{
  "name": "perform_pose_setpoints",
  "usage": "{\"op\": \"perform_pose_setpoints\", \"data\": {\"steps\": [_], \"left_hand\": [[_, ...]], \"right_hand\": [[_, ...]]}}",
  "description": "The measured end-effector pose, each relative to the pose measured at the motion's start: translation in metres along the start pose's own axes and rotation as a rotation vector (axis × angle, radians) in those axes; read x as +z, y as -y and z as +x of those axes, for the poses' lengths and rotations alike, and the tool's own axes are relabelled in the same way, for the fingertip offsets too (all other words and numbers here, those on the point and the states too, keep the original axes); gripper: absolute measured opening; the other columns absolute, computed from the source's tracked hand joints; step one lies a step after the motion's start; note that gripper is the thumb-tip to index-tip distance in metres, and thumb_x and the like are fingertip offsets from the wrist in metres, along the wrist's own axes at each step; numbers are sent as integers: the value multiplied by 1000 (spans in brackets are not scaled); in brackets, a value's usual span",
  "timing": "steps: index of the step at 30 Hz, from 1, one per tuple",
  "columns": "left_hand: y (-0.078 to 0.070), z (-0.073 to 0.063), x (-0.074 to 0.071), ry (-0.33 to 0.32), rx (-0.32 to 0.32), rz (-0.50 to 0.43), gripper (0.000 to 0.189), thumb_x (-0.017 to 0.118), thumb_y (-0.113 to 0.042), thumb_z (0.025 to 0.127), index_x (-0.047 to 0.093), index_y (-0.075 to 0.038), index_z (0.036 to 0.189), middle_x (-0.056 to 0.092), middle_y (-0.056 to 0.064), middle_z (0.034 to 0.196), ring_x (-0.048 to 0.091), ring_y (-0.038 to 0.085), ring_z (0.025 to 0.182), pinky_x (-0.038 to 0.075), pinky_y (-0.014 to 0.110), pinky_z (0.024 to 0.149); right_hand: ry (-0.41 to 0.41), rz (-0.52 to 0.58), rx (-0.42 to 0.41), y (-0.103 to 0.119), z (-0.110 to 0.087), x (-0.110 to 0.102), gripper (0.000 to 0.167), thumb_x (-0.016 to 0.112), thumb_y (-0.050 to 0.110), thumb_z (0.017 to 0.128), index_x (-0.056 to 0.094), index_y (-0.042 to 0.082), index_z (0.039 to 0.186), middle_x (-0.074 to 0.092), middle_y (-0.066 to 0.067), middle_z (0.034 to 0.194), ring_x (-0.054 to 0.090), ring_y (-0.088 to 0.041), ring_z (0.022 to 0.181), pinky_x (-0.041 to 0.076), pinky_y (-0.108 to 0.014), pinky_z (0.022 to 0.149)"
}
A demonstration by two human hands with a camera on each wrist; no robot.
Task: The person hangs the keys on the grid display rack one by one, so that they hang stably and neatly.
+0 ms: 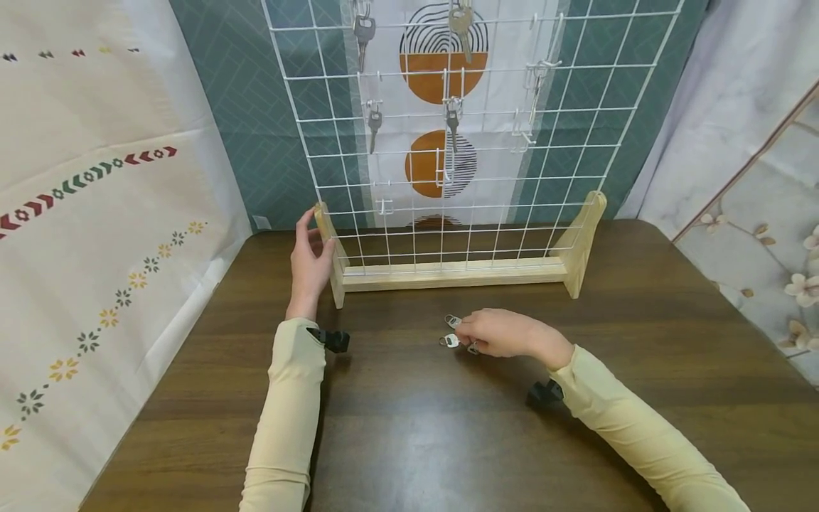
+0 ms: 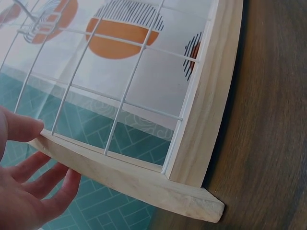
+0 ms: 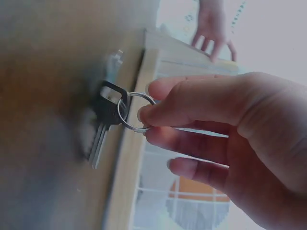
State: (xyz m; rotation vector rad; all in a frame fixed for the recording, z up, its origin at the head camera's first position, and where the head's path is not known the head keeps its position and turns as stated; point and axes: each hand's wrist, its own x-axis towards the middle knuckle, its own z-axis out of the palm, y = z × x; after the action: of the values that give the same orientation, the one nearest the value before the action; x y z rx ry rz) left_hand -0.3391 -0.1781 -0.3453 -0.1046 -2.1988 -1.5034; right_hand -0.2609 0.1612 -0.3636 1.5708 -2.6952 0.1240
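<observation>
My left hand grips the upper end of the left wooden foot of a white wire grid rack, its thumb on one side and fingers on the other. Low over the table, my right hand pinches a metal split ring between thumb and fingertips. From that ring hangs a key, its blade pointing away from the palm. Just left of the right hand, two more keys with rings lie on the table, a silver key and another key behind it.
Several keys hang from hooks on the grid, among them a large key and a smaller key. Lower down, a bare hook sticks out. The rack's wooden base bar stands along the back of the brown table.
</observation>
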Motion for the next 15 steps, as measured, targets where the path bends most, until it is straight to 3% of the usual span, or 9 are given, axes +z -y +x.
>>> {"op": "perform_pose_setpoints", "data": {"steps": [8,15], "left_hand": [[2,-2,3,9,10,3,62,54,-12,97,29,-37,148,50,22,134,55,38,116,49,57,94],[-1,-1,1,8,9,2,63,53,-11,97,27,-37,149,49,22,135,54,37,117,48,58,95]], "right_hand": [[-139,-132,81,-3,-15,-22,13,69,3,83,63,14,85,62,7,78,56,-10,73,46,-30,70],[-233,-91,96,-10,-12,-51,13,67,0,84,62,12,85,63,3,81,56,-10,69,50,-30,66]]}}
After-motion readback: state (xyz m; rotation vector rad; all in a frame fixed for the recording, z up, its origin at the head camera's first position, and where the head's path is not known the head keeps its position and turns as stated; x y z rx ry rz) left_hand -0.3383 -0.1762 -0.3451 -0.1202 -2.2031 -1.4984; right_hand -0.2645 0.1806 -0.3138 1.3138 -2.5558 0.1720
